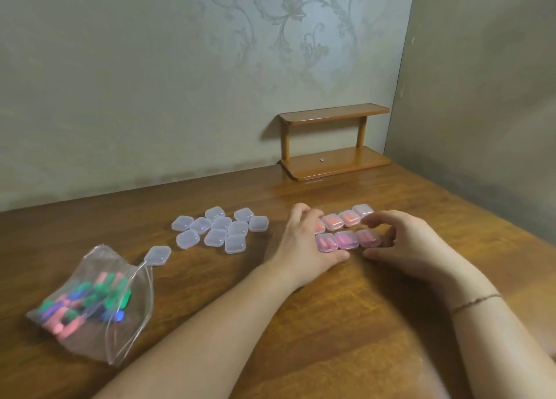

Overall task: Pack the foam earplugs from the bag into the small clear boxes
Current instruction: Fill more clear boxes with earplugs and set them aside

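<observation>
Far left of both hands, a clear bag (pixel 90 302) lies on the desk (pixel 346 323), holding green, pink, purple and blue earplugs (pixel 87 299). Between bag and hands sits a cluster of empty boxes (pixel 221 230), lids closed. The left hand (pixel 304 239) rests curled against the filled boxes (pixel 346 231), two rows holding orange and pink plugs. The right hand (pixel 403 242) closes the other side, its grip loosely curled, fingertips touching the boxes.

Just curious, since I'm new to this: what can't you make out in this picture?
- Left hand covers the leftmost orange box; its contents are unclear.
- Right hand's fingers are motion-blurred; any touch on the boxes is unclear.
- Earplugs in the bag: overlapping, uncountable.
- Speck on the shelf: too small.
</observation>
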